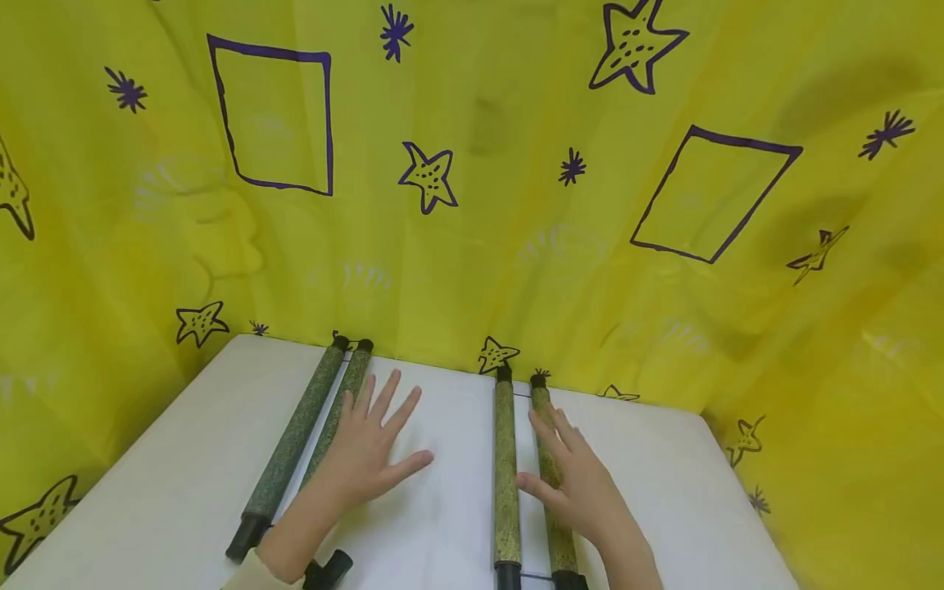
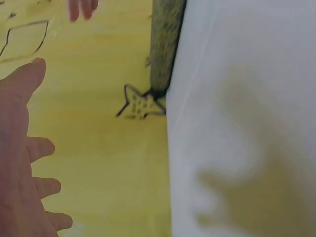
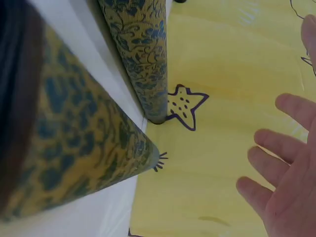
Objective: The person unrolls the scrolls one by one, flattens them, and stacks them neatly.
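Two pairs of long patterned rolls with black end knobs, like rolled scrolls, lie on the white table. In the left pair are a dark green roll (image 1: 288, 451) and a second green roll (image 1: 357, 373), partly covered by my left hand (image 1: 365, 459). That hand hovers with fingers spread and holds nothing. A yellow-green roll (image 1: 506, 483) and its neighbour roll (image 1: 562, 541) form the right pair. Over these is my right hand (image 1: 583, 483), fingers extended and nothing in its grasp. The right wrist view shows a vine-like pattern on a near roll (image 3: 94, 128) and a farther roll (image 3: 140, 54).
A yellow curtain (image 1: 457, 262) with drawn stars and frames hangs round the back and sides of the white table (image 1: 435, 516). Black knobs (image 1: 332, 568) stick out beside my left wrist. Thin cords run between the right pair's ends.
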A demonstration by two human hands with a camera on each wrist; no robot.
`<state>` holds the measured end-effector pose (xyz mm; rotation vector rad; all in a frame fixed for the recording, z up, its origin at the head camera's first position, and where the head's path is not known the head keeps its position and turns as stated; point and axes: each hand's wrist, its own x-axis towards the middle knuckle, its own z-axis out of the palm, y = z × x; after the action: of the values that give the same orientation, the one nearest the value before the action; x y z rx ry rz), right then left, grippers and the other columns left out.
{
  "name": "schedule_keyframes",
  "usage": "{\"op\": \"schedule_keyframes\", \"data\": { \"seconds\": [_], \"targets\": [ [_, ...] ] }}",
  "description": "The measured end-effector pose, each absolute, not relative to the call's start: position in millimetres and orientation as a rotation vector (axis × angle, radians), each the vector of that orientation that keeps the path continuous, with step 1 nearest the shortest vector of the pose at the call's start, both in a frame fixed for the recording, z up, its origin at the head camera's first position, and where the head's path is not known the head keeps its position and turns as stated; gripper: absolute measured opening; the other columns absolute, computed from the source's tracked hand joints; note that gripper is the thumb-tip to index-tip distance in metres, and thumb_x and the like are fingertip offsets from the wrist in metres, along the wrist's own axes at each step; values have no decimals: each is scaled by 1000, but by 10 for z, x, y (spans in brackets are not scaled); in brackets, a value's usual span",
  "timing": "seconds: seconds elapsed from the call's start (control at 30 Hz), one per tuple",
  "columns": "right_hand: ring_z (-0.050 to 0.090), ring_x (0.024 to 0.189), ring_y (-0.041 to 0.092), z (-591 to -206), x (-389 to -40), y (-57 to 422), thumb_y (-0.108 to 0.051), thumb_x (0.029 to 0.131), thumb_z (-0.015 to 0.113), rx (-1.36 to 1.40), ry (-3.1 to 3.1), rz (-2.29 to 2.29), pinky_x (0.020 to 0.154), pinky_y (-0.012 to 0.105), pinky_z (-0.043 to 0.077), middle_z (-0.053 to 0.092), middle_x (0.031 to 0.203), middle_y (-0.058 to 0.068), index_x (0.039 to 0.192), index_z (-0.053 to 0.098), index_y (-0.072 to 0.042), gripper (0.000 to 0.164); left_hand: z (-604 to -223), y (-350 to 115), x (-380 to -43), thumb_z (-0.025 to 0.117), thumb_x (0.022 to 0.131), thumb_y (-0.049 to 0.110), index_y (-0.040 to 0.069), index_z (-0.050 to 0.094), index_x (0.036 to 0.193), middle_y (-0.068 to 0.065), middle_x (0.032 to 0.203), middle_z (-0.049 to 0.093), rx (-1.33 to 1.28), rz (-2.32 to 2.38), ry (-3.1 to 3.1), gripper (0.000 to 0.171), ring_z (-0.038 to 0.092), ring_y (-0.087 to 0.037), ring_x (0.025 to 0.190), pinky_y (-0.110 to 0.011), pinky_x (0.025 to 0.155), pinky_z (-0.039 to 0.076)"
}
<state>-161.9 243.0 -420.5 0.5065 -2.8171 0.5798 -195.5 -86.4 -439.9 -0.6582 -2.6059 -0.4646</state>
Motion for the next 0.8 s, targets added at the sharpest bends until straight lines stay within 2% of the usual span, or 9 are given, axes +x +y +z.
{"op": "schedule_keyframes", "data": {
  "seconds": [0.07,0.13,0.27,0.4,0.63,0.8],
  "targets": [
    [29,145,45,-4253,-1585,2439,-52,89,69,509,-2860,612,99,70,38,20,165,8,158,23,-37,84,-4478,-768,-1900,52,92,68,19,37,156,-18,164,21,-719,-499,-2604,82,15,-52,147,-76,107,20],
    [28,146,42,-4288,-1547,2470,-53,90,67,497,-2914,655,100,69,38,21,165,8,158,26,-35,81,-4547,-668,-1842,50,94,66,19,37,156,-17,164,20,-776,-525,-2616,78,16,-51,147,-75,107,21],
    [34,144,40,-4298,-1504,2560,-54,90,67,458,-3003,677,102,66,39,26,163,9,156,36,-28,77,-4616,-439,-1758,49,98,59,21,34,157,-14,166,15,-904,-631,-2687,72,14,-49,148,-74,109,20],
    [40,141,40,-4259,-1532,2620,-47,91,69,422,-3061,638,102,64,40,33,160,12,152,44,-23,71,-4632,-184,-1766,49,99,58,25,32,157,-11,167,12,-1008,-723,-2764,69,13,-48,149,-73,110,19],
    [43,137,45,-4231,-1560,2645,-41,93,69,442,-3195,694,103,65,38,35,158,18,150,47,-19,66,-4692,195,-1844,44,99,62,31,32,157,-12,165,19,-1103,-617,-2845,67,19,-50,147,-72,109,23],
    [43,137,45,-4266,-1556,2665,-37,93,69,494,-3216,690,103,66,38,38,156,20,149,49,-18,62,-4734,314,-1828,42,98,64,40,32,155,-5,165,22,-1182,-593,-2875,62,21,-48,147,-72,108,24]
  ]
}}
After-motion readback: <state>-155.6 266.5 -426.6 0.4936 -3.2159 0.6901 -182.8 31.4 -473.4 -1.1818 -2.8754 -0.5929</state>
